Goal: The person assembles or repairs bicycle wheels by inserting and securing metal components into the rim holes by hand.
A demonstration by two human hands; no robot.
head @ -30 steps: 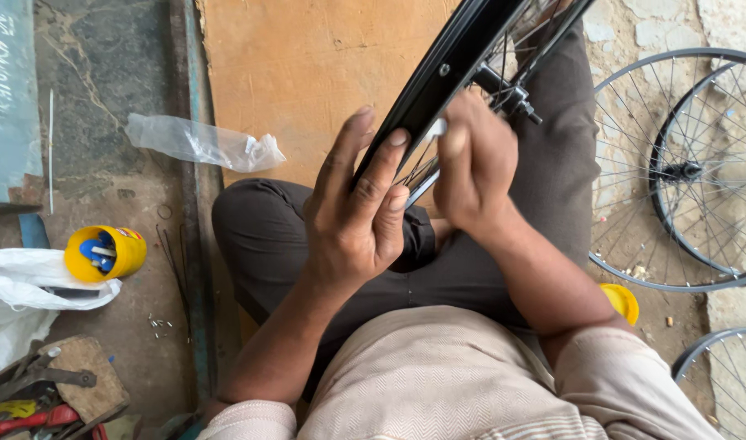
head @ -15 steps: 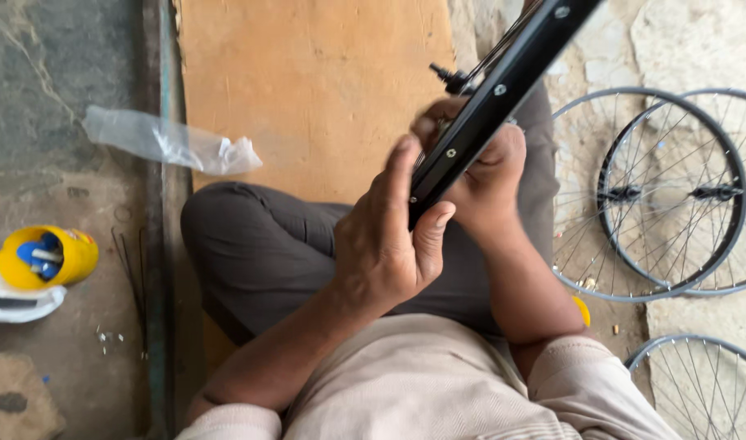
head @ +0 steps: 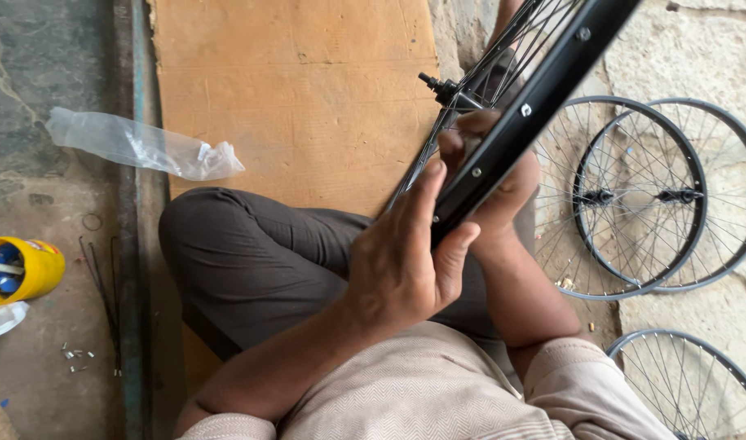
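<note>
Right between both hands, a black bicycle rim [head: 544, 90] slants up toward the top right, its spokes [head: 471, 81] and hub axle [head: 438, 84] just beyond the fingers. The left hand [head: 406, 261] grips the rim's lower end, thumb pressed to its edge. The right hand [head: 491, 179] is closed around it from behind. Finished wheels [head: 642, 195] lie to the right of the right hand; a clear plastic bag [head: 136, 145] and a yellow tub [head: 18, 269] sit well left of the left hand.

A bare orange-brown wooden board [head: 291, 98] lies open ahead of the knees. Black spoked bicycle wheels [head: 642, 195] crowd the floor at right. A crumpled clear plastic bag [head: 136, 145] blocks the left.
</note>
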